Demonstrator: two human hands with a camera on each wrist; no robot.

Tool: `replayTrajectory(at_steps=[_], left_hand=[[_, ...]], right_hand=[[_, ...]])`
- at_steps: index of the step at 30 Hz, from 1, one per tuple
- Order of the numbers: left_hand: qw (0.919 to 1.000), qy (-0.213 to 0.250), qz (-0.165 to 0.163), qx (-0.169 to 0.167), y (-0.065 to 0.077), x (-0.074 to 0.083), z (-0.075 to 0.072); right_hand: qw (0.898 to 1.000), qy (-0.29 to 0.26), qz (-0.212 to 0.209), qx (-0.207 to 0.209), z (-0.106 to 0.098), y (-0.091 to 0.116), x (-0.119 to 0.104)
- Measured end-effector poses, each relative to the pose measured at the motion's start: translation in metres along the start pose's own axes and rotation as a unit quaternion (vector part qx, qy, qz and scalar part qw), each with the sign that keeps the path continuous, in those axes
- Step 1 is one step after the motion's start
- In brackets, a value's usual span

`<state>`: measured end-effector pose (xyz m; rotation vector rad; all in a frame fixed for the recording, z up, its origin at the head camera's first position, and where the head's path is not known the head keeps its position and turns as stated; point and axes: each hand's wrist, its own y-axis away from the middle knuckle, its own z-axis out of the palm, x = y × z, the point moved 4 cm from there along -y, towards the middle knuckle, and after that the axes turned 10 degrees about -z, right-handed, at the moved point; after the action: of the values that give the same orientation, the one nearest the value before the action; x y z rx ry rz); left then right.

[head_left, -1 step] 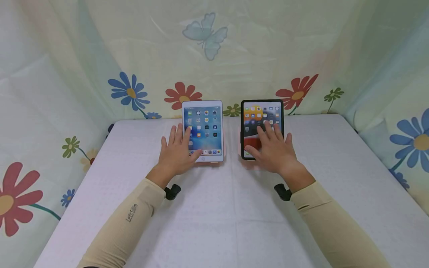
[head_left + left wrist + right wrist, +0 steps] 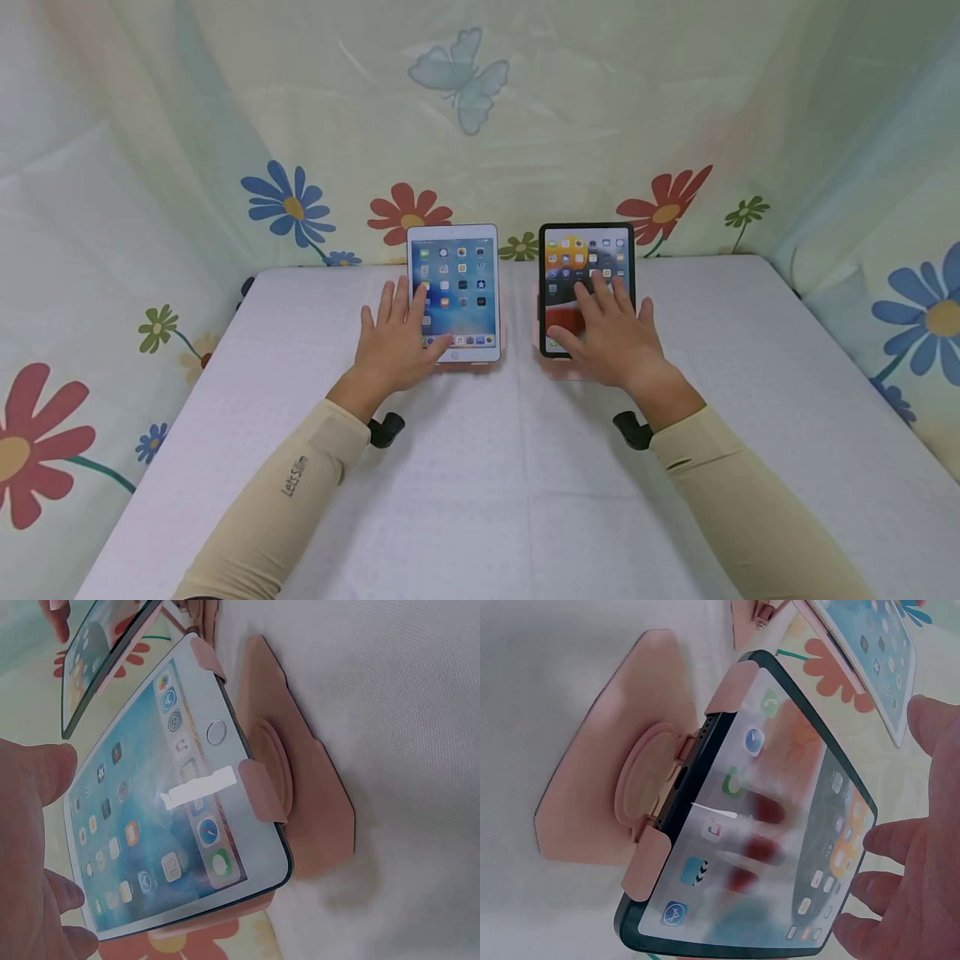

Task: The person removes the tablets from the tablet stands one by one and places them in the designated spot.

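A white-framed tablet (image 2: 471, 321) leans on a pink stand (image 2: 322, 817), its screen lit with app icons. My left hand (image 2: 395, 350) is held over its lower left side, fingers spread and fairly straight; the left wrist view shows the thumb and fingertips in front of the screen. To the right, a black-framed tablet (image 2: 555, 271) rests on another pink stand (image 2: 592, 802), also showing icons. Across its lower right part spreads my right hand (image 2: 618, 342), fingers extended. Finger reflections appear on that screen in the right wrist view. Neither hand grips anything.
A white cloth (image 2: 487, 500) covers the table, and the tablets stand side by side near its back edge. Behind and at both sides hangs a flowered curtain (image 2: 570, 108). Small dark wrist cameras (image 2: 386, 430) sit at the sleeve cuffs.
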<state>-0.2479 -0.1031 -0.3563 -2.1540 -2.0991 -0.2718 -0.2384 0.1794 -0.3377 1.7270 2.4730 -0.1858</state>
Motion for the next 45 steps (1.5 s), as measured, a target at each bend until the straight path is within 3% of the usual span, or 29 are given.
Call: replayTrajectory(at_steps=[8, 12, 15, 20, 24, 28, 31, 33, 40, 45], left_hand=[[0.9999, 0.013, 0.009, 0.004, -0.002, -0.003, -0.002], [0.9976, 0.058, 0.025, 0.027, -0.005, -0.008, -0.007], [0.9911, 0.113, 0.04, 0.057, -0.007, -0.012, -0.012], [0.9729, 0.211, 0.039, 0.086, -0.011, -0.023, -0.017], [0.9532, 0.295, 0.013, 0.066, -0.019, -0.033, -0.017], [0.9219, 0.386, -0.023, 0.025, -0.025, -0.041, -0.015], [0.9013, 0.432, -0.038, 0.009, -0.028, -0.045, -0.014], [0.8922, 0.449, -0.044, 0.003, -0.03, -0.047, -0.013], [0.8766, 0.476, -0.069, -0.015, -0.038, -0.051, -0.014], [0.8543, 0.512, -0.084, -0.031, -0.046, -0.051, -0.014]], right_hand=[[1.0, -0.006, -0.006, 0.017, -0.001, -0.001, -0.001], [0.996, -0.034, -0.039, 0.071, -0.004, -0.004, -0.005], [0.99, -0.07, -0.066, 0.106, -0.006, -0.006, -0.01], [0.979, -0.147, -0.08, 0.118, -0.008, -0.011, -0.016], [0.956, -0.268, -0.063, 0.097, -0.008, -0.014, -0.019], [0.924, -0.374, -0.035, 0.079, -0.007, -0.017, -0.02], [0.91, -0.406, -0.028, 0.083, -0.008, -0.023, -0.021], [0.906, -0.414, -0.027, 0.085, -0.009, -0.027, -0.022], [0.909, -0.406, -0.036, 0.082, -0.008, -0.037, -0.025], [0.906, -0.414, -0.027, 0.083, -0.004, -0.045, -0.024]])
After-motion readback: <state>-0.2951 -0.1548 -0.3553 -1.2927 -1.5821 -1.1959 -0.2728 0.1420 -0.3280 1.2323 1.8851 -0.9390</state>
